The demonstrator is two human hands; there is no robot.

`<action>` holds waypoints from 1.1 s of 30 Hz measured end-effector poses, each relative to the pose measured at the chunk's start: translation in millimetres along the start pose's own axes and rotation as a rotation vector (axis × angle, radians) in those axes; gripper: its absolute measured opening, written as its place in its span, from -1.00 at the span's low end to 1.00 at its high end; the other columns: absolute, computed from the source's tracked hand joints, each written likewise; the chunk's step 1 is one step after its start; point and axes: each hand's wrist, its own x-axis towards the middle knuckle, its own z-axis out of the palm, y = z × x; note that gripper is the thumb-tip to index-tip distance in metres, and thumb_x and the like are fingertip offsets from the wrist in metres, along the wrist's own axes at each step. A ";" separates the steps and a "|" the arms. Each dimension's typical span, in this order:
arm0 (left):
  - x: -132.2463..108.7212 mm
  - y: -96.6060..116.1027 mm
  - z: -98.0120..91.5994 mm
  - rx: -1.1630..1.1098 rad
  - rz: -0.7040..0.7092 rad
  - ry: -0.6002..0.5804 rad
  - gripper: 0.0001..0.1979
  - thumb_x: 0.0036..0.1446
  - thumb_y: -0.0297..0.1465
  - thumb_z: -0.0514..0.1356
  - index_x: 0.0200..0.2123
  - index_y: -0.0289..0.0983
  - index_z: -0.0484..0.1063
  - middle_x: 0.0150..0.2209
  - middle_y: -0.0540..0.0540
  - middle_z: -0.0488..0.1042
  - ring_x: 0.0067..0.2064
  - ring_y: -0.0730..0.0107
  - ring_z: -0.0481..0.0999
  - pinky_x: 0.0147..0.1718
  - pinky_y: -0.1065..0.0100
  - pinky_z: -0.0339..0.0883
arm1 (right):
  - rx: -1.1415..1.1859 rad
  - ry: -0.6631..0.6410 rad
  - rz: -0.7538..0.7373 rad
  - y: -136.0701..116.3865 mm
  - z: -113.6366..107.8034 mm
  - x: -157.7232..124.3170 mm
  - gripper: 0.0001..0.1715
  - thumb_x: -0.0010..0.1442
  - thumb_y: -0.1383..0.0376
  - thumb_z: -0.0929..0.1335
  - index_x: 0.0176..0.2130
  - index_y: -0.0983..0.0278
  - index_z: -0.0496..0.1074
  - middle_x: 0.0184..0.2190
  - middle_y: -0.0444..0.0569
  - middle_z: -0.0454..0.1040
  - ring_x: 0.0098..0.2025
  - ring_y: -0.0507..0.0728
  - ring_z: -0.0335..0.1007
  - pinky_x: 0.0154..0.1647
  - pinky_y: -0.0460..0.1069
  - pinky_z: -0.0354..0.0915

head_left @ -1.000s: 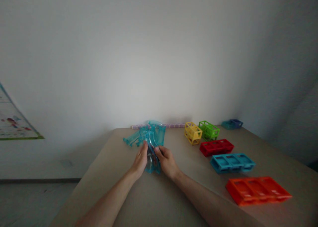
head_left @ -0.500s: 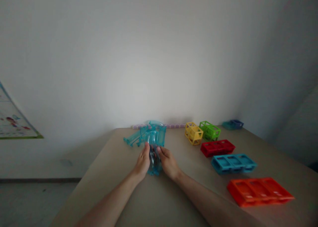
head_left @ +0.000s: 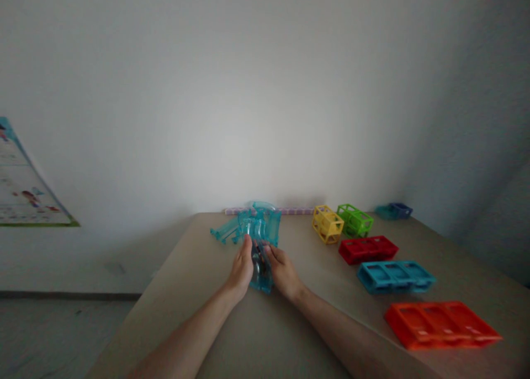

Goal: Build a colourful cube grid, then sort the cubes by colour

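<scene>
Between my two hands is a clear blue plastic track piece (head_left: 260, 277), its lower end showing below the fingers. My left hand (head_left: 240, 269) grips its left side, thumb pointing up along the edge. On the opposite side my right hand (head_left: 284, 269) is closed on the piece, thumb and fingertips at its upper right. Just beyond my fingertips, a loose pile of similar clear blue pieces (head_left: 271, 224) lies on the table, partly hidden by my hands. The exact shape of the held piece is blurred.
To the right stand frame blocks: yellow (head_left: 327, 224), green (head_left: 355, 220), red (head_left: 368, 249), blue (head_left: 395, 276) and orange (head_left: 442, 325). Dark blue and teal pieces (head_left: 399, 210) sit in the far right corner. A purple patterned strip (head_left: 296, 210) runs along the wall behind the table (head_left: 182, 268).
The held track piece has turned slightly, its lower end swinging to the right. Both hands keep their grip. The whole view has shifted a little, with objects appearing farther right.
</scene>
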 end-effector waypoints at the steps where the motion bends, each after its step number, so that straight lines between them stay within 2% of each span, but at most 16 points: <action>1: 0.3 -1.1 -0.2 0.019 -0.002 0.005 -0.42 0.08 0.13 0.09 -0.25 -0.27 0.55 -0.16 -0.22 0.59 0.02 0.09 0.49 0.00 0.20 0.34 | -0.006 0.006 0.003 -3.3 -1.3 -1.7 -0.41 0.26 -0.14 0.18 -0.21 0.26 0.47 -0.32 -0.04 0.47 -0.27 0.11 0.38 -0.10 0.04 0.28; 5: 0.1 -1.9 -0.3 0.053 0.023 -0.046 -0.38 0.09 0.15 0.04 -0.19 -0.27 0.53 -0.14 -0.21 0.58 -0.01 0.10 0.49 0.00 0.20 0.33 | -0.055 -0.043 -0.023 -16.4 -5.8 -10.3 -0.48 0.29 -0.07 0.20 -0.06 0.26 0.39 -0.32 -0.06 0.47 -0.33 0.07 0.36 -0.30 -0.04 0.29; 8: 0.3 -0.4 -0.9 0.065 0.055 -0.022 -0.43 0.12 0.11 0.06 -0.20 -0.27 0.52 -0.14 -0.21 0.57 -0.01 0.11 0.49 -0.04 0.24 0.35 | -0.235 -0.053 -0.062 -22.5 -7.2 -12.4 -0.56 0.24 0.07 0.29 0.01 0.27 0.37 -0.31 -0.04 0.50 -0.37 0.07 0.38 -0.37 -0.06 0.27; 11: 0.5 1.3 0.0 0.092 0.065 -0.006 -0.52 0.11 0.05 0.13 -0.22 -0.25 0.49 -0.12 -0.21 0.55 -0.03 0.15 0.50 -0.16 0.32 0.40 | -0.434 0.092 -0.085 -28.7 -11.8 -8.5 -0.56 0.23 0.15 0.29 0.05 0.30 0.39 -0.25 0.04 0.55 -0.31 0.13 0.44 -0.28 -0.02 0.31; 14: 1.4 2.2 2.2 0.111 0.038 -0.065 -0.55 0.08 0.02 0.18 -0.22 -0.25 0.45 -0.14 -0.21 0.53 -0.22 0.21 0.54 -0.44 0.38 0.38 | -0.713 0.298 -0.073 -36.1 -26.8 0.1 -0.50 0.27 0.15 0.24 0.12 0.32 0.34 -0.20 0.12 0.55 -0.24 0.20 0.49 -0.21 0.03 0.32; 17: 4.6 2.4 3.0 0.132 0.026 -0.054 -0.55 0.03 0.00 0.22 -0.22 -0.26 0.42 -0.24 -0.17 0.50 -0.41 0.35 0.49 -0.59 0.44 0.29 | -1.098 0.432 0.064 -38.7 -50.6 11.1 -0.50 0.26 0.21 0.24 0.12 0.37 0.32 -0.16 0.24 0.52 -0.17 0.28 0.50 -0.21 0.07 0.33; 19: 7.5 2.0 2.1 0.122 0.008 -0.039 -0.56 0.00 -0.02 0.24 -0.24 -0.27 0.40 -0.30 -0.12 0.48 -0.48 0.42 0.46 -0.63 0.46 0.27 | -1.254 0.438 0.212 -35.9 -66.2 17.7 -0.55 0.24 0.23 0.24 0.06 0.41 0.37 -0.16 0.29 0.51 -0.17 0.31 0.51 -0.24 0.07 0.34; 21: 10.3 1.3 0.6 0.103 -0.016 -0.021 -0.56 -0.03 -0.04 0.26 -0.25 -0.28 0.38 -0.33 -0.09 0.46 -0.53 0.45 0.44 -0.66 0.47 0.25 | -1.304 0.413 0.318 -31.8 -77.7 22.7 -0.62 0.23 0.26 0.25 -0.03 0.41 0.43 -0.21 0.29 0.51 -0.20 0.30 0.52 -0.27 0.08 0.34; 24: 13.2 0.6 -1.9 0.084 -0.044 -0.012 -0.55 -0.03 -0.06 0.26 -0.21 -0.29 0.37 -0.31 -0.12 0.48 -0.55 0.45 0.45 -0.67 0.45 0.28 | -1.311 0.421 0.363 -29.6 -83.2 26.8 -0.64 0.22 0.29 0.25 -0.09 0.45 0.45 -0.23 0.34 0.49 -0.17 0.34 0.50 -0.22 0.13 0.34; 26: 14.7 0.5 -3.4 0.062 -0.055 -0.037 -0.53 0.01 -0.06 0.24 -0.14 -0.28 0.39 -0.21 -0.20 0.52 -0.55 0.43 0.48 -0.67 0.44 0.30 | -1.354 0.459 0.296 -31.4 -78.2 27.5 -0.63 0.22 0.30 0.25 -0.06 0.47 0.45 -0.13 0.41 0.43 -0.04 0.41 0.42 -0.10 0.22 0.29; 28: 16.1 0.9 -4.9 0.035 -0.072 -0.081 -0.52 0.05 -0.06 0.21 -0.04 -0.24 0.40 -0.05 -0.27 0.50 -0.55 0.43 0.49 -0.69 0.44 0.29 | -1.387 0.426 0.108 -32.4 -66.9 27.3 -0.61 0.23 0.34 0.24 0.00 0.43 0.43 -0.01 0.40 0.36 0.08 0.43 0.30 0.02 0.27 0.20; 30: 17.6 1.7 -6.0 0.015 -0.098 -0.114 -0.51 0.08 -0.06 0.20 0.01 -0.20 0.40 0.10 -0.28 0.43 -0.56 0.44 0.49 -0.72 0.45 0.26 | -1.338 0.279 -0.113 -29.0 -52.1 26.9 -0.55 0.24 0.36 0.24 0.11 0.29 0.37 0.12 0.30 0.30 0.15 0.38 0.23 0.11 0.22 0.16; 31: 18.2 2.5 -6.5 0.007 -0.113 -0.124 -0.51 0.10 -0.06 0.19 0.03 -0.19 0.41 0.14 -0.28 0.40 -0.56 0.45 0.50 -0.74 0.46 0.25 | -1.266 0.194 -0.174 -25.3 -44.7 27.0 -0.51 0.25 0.34 0.26 0.16 0.22 0.33 0.17 0.24 0.25 0.17 0.34 0.21 0.13 0.18 0.16; 33: 18.7 4.9 -6.8 -0.004 -0.142 -0.129 -0.52 0.13 -0.07 0.15 0.05 -0.20 0.41 0.19 -0.28 0.35 -0.55 0.44 0.51 -0.77 0.47 0.21 | -1.085 0.117 -0.147 -15.1 -33.2 28.2 -0.51 0.22 0.27 0.33 0.15 0.19 0.36 0.21 0.22 0.23 0.13 0.30 0.28 0.08 0.11 0.21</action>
